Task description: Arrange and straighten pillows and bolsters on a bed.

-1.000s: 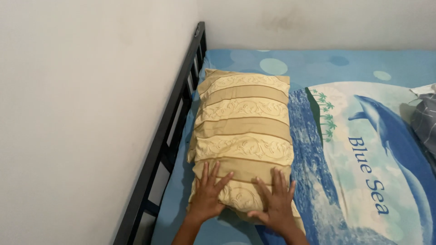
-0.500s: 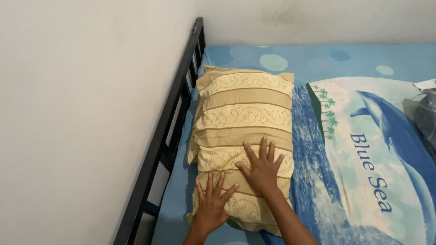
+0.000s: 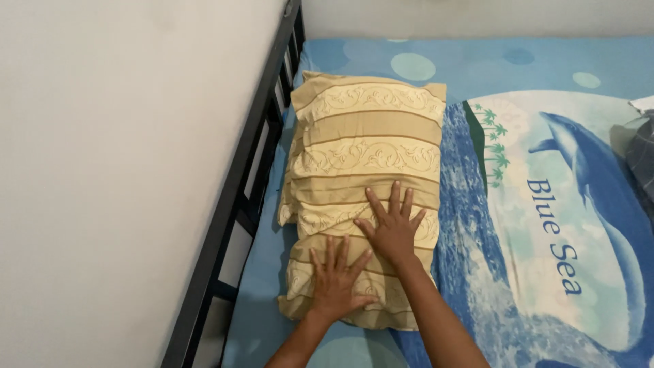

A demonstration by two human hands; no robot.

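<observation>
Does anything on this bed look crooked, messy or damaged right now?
Nothing stands out. The striped pillow lies flat along the bed frame, both hands spread flat on it. The sheet looks smooth.

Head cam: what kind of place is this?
Most likely a bedroom: a pillow with tan stripes lies on a bed sheet printed with a dolphin, beside a black metal bed frame set against a plain wall. Both hands rest flat on the pillow.
</observation>
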